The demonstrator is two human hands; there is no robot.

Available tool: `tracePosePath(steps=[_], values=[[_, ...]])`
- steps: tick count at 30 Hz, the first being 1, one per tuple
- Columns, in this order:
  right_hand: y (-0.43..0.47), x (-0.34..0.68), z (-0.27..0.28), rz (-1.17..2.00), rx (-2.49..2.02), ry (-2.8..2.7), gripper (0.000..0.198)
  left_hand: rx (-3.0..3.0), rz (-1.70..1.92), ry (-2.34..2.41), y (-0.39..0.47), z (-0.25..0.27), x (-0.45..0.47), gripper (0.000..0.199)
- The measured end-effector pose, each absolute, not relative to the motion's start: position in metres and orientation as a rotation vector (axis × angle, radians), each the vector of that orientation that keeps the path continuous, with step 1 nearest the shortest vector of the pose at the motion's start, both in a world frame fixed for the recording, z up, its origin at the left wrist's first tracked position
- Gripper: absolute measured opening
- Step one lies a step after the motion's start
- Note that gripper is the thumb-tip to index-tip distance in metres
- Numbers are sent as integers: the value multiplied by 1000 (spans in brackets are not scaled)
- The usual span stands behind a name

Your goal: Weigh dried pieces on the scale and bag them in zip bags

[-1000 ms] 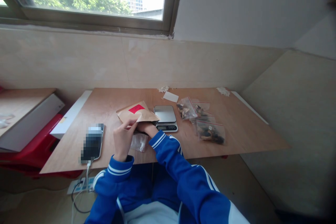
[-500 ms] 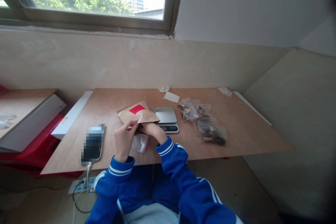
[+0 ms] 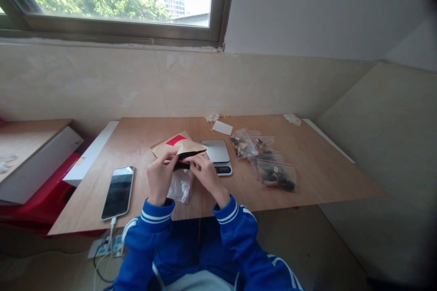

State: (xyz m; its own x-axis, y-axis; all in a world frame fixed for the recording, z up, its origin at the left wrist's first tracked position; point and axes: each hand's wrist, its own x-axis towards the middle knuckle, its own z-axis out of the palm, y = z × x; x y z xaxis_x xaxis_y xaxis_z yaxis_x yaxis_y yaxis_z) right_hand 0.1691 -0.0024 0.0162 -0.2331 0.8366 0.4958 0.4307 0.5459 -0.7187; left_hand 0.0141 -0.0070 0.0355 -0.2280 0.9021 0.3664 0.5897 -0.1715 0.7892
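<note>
A brown paper bag [image 3: 189, 145] with a red label lies tilted over the table, its dark mouth facing me. My left hand [image 3: 160, 177] pinches the left edge of that mouth. With its fingers closed at the lower rim, my right hand [image 3: 205, 172] grips the bag's opening too. Whatever is inside the bag cannot be made out. Under my hands lies a clear zip bag [image 3: 180, 187], partly covered. Just right of the paper bag stands a kitchen scale [image 3: 216, 151] with a metal plate and a dark display.
Several clear zip bags [image 3: 276, 176] with dark and pale dried pieces lie right of the scale. A white card [image 3: 222, 127] rests behind it. At the left a phone [image 3: 118, 192] is plugged into a cable. White scraps [image 3: 292, 119] lie along the table's back edge.
My right hand has come out of the paper bag's mouth and now holds its rim. The mouth gapes wider towards me. My left hand keeps its hold.
</note>
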Motion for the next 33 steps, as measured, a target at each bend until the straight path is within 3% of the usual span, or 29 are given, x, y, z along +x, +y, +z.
tracePosePath(steps=[11, 22, 33], values=[[18, 210, -7, 571, -1055, -1189, 17, 1622, 1493, 1903, 22, 46, -6, 25], [84, 248, -69, 379, -1345, -1654, 26, 1496, 1613, 1987, 17, 41, -25, 31], [94, 273, -84, 413, -1358, -1507, 35, 1555, 1527, 1965, 14, 39, -20, 26]])
